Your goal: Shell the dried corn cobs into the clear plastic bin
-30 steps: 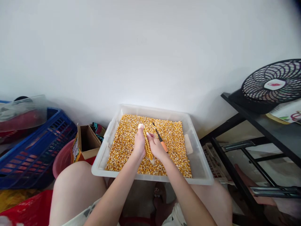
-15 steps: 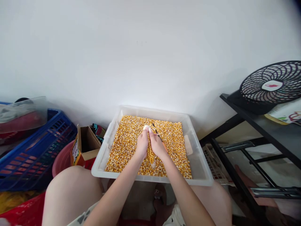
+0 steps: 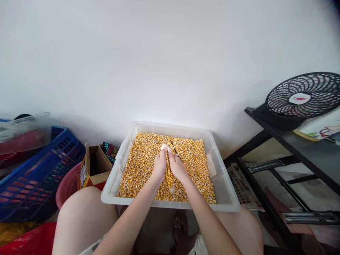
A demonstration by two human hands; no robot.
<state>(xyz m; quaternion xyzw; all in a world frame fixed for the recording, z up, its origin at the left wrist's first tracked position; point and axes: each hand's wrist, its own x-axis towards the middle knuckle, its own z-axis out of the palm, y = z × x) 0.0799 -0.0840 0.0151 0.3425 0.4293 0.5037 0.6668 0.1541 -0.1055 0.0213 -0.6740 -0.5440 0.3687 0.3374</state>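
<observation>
Head view: both hands (image 3: 168, 166) grip a corn cob (image 3: 168, 170) over a kernel-filled bin (image 3: 225, 198) by a white wall (image 3: 159, 60).

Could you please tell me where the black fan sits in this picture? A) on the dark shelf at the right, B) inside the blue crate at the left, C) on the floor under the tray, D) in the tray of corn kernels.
A: the black fan rests on the dark shelf at the right edge, apart from the clear tray.

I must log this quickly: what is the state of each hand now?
Left hand: closed on the corn cob.
Right hand: closed on the same cob, with a dark-tipped tool too.
</observation>
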